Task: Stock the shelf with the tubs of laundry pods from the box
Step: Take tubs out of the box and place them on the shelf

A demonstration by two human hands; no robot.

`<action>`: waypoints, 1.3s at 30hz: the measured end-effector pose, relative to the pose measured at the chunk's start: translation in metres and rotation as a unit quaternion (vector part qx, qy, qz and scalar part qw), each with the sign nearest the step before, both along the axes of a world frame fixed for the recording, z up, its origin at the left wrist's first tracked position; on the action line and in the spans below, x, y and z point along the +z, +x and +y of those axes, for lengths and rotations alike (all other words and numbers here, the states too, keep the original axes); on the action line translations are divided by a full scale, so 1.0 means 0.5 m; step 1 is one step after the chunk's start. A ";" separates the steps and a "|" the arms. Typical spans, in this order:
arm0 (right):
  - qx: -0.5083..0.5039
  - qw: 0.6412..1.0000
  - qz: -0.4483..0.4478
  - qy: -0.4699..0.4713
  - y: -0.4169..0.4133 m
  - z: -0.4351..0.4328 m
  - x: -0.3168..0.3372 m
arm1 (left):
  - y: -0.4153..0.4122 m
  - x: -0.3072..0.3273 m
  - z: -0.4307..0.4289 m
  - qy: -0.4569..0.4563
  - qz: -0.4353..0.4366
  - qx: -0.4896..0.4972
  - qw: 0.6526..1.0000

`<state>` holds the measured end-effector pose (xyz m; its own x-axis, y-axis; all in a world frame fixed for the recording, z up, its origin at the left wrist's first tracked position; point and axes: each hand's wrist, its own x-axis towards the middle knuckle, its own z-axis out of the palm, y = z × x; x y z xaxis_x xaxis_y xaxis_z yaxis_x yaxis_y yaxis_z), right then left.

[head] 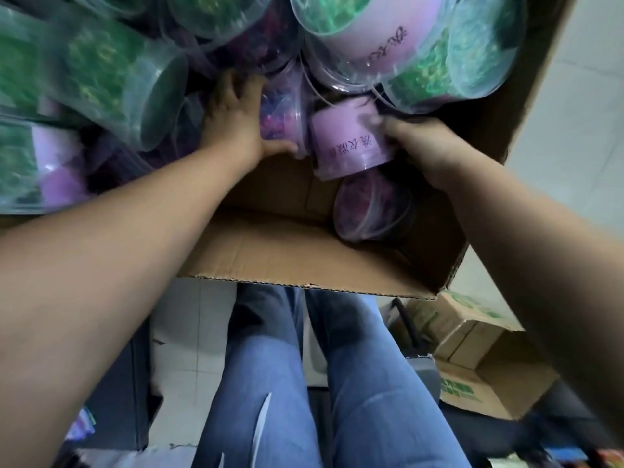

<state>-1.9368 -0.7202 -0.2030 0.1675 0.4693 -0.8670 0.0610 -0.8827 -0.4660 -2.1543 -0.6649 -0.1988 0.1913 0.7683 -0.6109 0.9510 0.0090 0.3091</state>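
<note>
Tubs (351,140): clear plastic, lilac labels, dark script.

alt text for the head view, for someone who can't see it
Two bare hands reach into an open cardboard box of laundry pods: the left hand grips a purple-filled tub, the right hand a pink-labelled tub beside it. Green-filled tubs lie piled behind them.

Your light is soft and even, dimmer deep in the box (287,251). Motion blur smears the tubs (101,79) at upper left; glare streaks their plastic; the edges bend outward.
</note>
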 end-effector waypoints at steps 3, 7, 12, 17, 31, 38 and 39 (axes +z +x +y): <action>0.240 0.970 -0.036 -0.009 -0.003 -0.013 -0.016 | 0.002 0.003 0.010 -0.034 0.002 -0.005 0.999; 0.265 0.959 -0.096 0.034 -0.007 -0.007 -0.031 | 0.017 0.006 0.001 -0.075 0.018 0.055 0.996; 0.319 0.922 -0.210 0.067 -0.007 -0.019 -0.009 | 0.047 -0.011 -0.031 -0.119 -0.036 0.269 0.955; 0.359 0.886 -0.272 0.106 -0.012 -0.027 0.010 | 0.062 -0.027 -0.022 -0.146 -0.051 0.309 0.938; 0.447 0.825 -0.314 0.142 -0.002 -0.005 0.074 | 0.023 0.036 -0.004 -0.109 -0.050 0.285 0.951; 0.456 0.830 -0.299 0.115 -0.014 0.020 0.116 | -0.014 0.099 -0.016 -0.086 -0.058 0.302 0.948; 0.454 0.830 -0.303 0.113 -0.015 0.025 0.126 | -0.022 0.107 -0.020 -0.090 -0.069 0.308 0.945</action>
